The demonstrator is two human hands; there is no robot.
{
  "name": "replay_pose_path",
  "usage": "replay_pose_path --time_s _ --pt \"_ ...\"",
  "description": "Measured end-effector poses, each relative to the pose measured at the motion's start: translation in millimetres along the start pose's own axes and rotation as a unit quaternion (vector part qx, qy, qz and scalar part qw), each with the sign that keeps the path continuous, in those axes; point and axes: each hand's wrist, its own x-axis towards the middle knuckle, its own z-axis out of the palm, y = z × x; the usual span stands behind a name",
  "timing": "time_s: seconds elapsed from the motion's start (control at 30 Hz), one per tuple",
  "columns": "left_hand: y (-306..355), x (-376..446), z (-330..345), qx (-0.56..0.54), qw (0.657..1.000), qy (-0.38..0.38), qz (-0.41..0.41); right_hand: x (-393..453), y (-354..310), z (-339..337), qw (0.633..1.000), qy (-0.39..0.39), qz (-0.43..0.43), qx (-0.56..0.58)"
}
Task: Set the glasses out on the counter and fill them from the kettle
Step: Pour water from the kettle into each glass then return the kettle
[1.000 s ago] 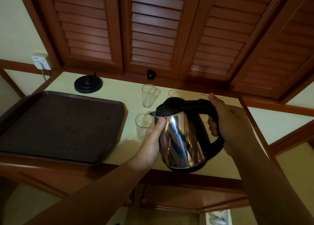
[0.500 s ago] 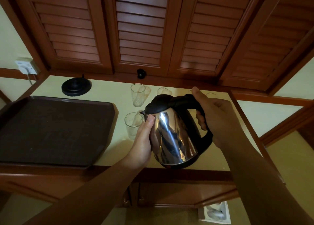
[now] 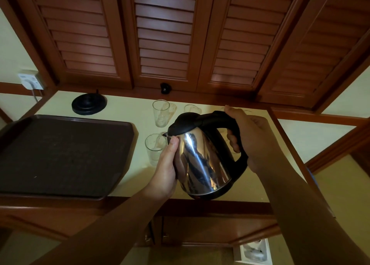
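A shiny steel kettle with a black lid and handle is held above the pale counter, tilted with its spout over the near clear glass. My right hand grips the black handle. My left hand presses against the kettle's steel side just under the spout. A second clear glass stands farther back. A third glass shows its rim behind the kettle lid. Whether water is flowing cannot be made out.
A dark brown tray lies on the counter's left part. The kettle's black base sits at the back left, near a wall socket. Louvred wooden doors rise behind the counter, with a small black knob.
The kettle has tipped a little more towards the near glass, its spout now over the rim. Both hands keep the same hold; the view has shifted slightly.
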Motion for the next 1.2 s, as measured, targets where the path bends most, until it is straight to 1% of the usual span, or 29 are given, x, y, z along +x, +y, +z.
replay_pose_path --time_s 0.1,0.33,0.5,0.67,0.73,0.87,1.0,1.13,1.2 --pt "-1.6 0.2 -2.3 -0.001 1.000 -0.005 -0.002 2.0 0.6 -0.1 1.000 -0.006 -0.002 0.004" --pt "0.4 -0.4 -2.6 0.018 1.000 0.014 0.005 2.8 1.3 -0.1 1.000 -0.012 0.015 0.008" --pt "-2.0 1.4 -1.5 0.001 1.000 0.010 0.011 4.2 1.4 -1.1 1.000 -0.001 0.021 0.009" --pt "1.7 3.1 -7.8 0.014 1.000 0.010 0.003 1.4 6.6 -6.1 0.998 0.009 0.032 0.057" --pt "1.0 3.2 -13.0 0.044 0.999 0.017 0.008 -0.1 11.3 -8.5 0.996 0.017 0.034 0.076" --pt "2.1 2.0 -14.2 0.094 0.995 -0.008 0.029 -2.1 24.3 -13.0 0.992 0.019 0.040 0.119" --pt "0.5 -1.4 -10.5 0.090 0.995 -0.023 0.036 -5.7 33.3 -14.6 0.986 0.024 0.047 0.158" --pt "-3.3 -0.7 -4.2 0.076 0.995 -0.023 0.056 -10.2 38.1 -20.9 0.984 0.038 0.037 0.169" --pt "-4.1 0.8 2.7 0.074 0.995 -0.027 0.053 -11.4 37.3 -26.9 0.984 0.044 0.035 0.170"
